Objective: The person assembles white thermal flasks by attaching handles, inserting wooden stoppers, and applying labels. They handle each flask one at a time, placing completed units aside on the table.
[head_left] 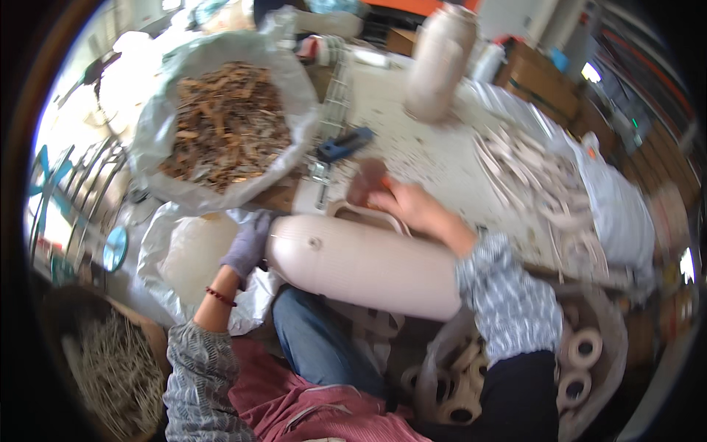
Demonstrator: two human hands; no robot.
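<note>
A pale pink, ribbed vacuum flask body (361, 261) lies on its side across my lap, a small round fitting on its wall. Around its left end, my left hand (248, 241) in a grey-purple glove is closed. Along the flask's upper side runs a beige handle (372, 215). My bare right hand (417, 208) is just above that handle, its fingers wrapped round a mallet-like tool (368, 182) with a brown, blurred head and an orange part. Its grip is mostly hidden by the hand.
On the white table (434, 158) stands another pale flask (440, 62). A bag of brown scraps (228, 125) is at left, near a blue-handled tool (345, 144). Beige handles (530, 173) pile at right. Below are a bag of ring-shaped parts (574, 387) and a box of thin pieces (118, 376).
</note>
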